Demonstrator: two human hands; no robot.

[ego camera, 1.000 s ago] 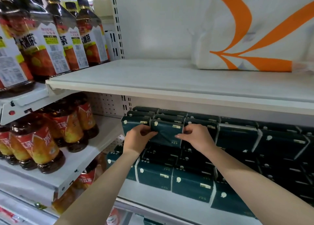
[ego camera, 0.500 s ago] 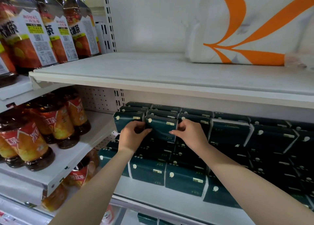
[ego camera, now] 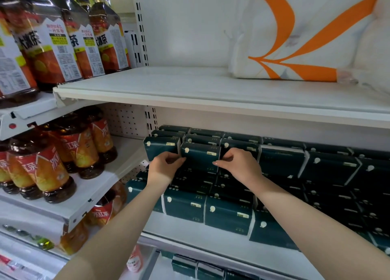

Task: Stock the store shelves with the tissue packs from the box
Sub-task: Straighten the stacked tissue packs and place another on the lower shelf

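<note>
Dark green tissue packs fill the middle shelf [ego camera: 190, 235] in stacked rows. One tissue pack [ego camera: 199, 156] sits at the front of the upper layer, near the left end. My left hand [ego camera: 163, 166] pinches its lower left corner and my right hand [ego camera: 238, 163] grips its lower right corner. Another pack [ego camera: 161, 146] stands just left of it, touching. A front row of packs [ego camera: 228, 214] lies below my wrists. The box is out of view.
Iced tea bottles [ego camera: 52, 167] crowd the neighbouring shelves on the left, with larger bottles [ego camera: 63, 47] above. A white and orange bulk package [ego camera: 295, 36] rests on the upper shelf [ego camera: 168, 85]. More green packs [ego camera: 196, 267] show on the shelf below.
Both hands have stayed on the same pack, holding it by its lower corners. The pack has settled a little further in among the upper row. The camera has shifted slightly.
</note>
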